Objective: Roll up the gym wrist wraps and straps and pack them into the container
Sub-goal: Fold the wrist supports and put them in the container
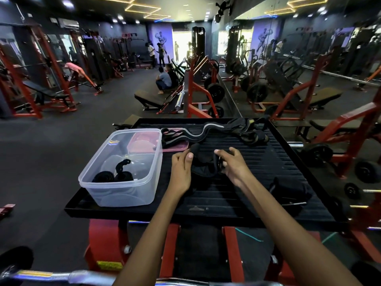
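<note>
2 hands — left hand (pixel 181 164) and right hand (pixel 233 164) — pinch a black strap (pixel 204 166) just right of the clear container (pixel 123 195), which holds rolled straps (pixel 112 176).

Ribbed black platform (pixel 268 162) on a red frame (pixel 171 250); beyond, benches (pixel 152 99), plate-loaded machines (pixel 206 87), people (pixel 164 80).

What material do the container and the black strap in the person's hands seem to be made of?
The container looks like clear, slightly frosted plastic: rolled wraps show through its smooth walls and it has a molded rim. The black strap, pinched by the left hand and the right hand, seems to be matte woven fabric, since it folds limply and shows no shine. Its exact fibre cannot be told.
</note>
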{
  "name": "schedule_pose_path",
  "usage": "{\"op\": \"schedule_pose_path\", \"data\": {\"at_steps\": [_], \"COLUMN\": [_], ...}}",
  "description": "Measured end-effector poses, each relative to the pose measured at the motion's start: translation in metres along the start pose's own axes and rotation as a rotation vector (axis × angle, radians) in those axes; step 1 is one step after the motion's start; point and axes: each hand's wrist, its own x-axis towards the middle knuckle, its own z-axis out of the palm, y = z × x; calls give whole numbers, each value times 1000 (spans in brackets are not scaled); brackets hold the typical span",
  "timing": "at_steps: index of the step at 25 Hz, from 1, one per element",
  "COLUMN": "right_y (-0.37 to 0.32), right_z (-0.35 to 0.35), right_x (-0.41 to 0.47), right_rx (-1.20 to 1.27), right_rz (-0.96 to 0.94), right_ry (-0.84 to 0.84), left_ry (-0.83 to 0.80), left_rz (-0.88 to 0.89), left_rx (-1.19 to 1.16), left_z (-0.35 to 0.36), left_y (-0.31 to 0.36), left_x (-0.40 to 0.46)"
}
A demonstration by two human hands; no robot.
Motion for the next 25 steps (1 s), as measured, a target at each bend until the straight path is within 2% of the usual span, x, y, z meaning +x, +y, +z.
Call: {"op": "schedule_pose_path", "data": {"at_steps": [1,3,5,8,10,12,13,16,17,19,22,25], "right_y": [1,3,1,-4,-8,-11,-12,-6,0,13,26,27], "right_z": [4,10,15,18,17,14,13,11,12,13,12,11], "right_x": [1,2,1,-1,-3,-7,-10,-27,-31,-34,-28,-19], "right_rx": [12,-6,-16,63,243,282,160,-536,-697,-835,-792,-388], "right_rz": [-49,-152,-210,-205,-189,-222,-266,-457,-473,-391,-306,-125], "right_ry": [57,137,104,52,35,26,32,34,3,-16,57,-17], "left_ry": [-4,-133,-238,-157,-81,-7,28,122,137,120,61,0], "left_rz": [60,100,87,129,138,117,100,116,120,83,34,78], "left_rx": [46,134,349,602,592,569,576,521,476,432,477,610], "left_z": [-1,-3,-4,-5,-3,1,2,-4,-8,-15,-18,-20], "left_y": [0,1,5,12,16,19,21,29,32,36,31,29], "left_x": [0,3,10,25,27,23,23,27,30,36,35,36]}}
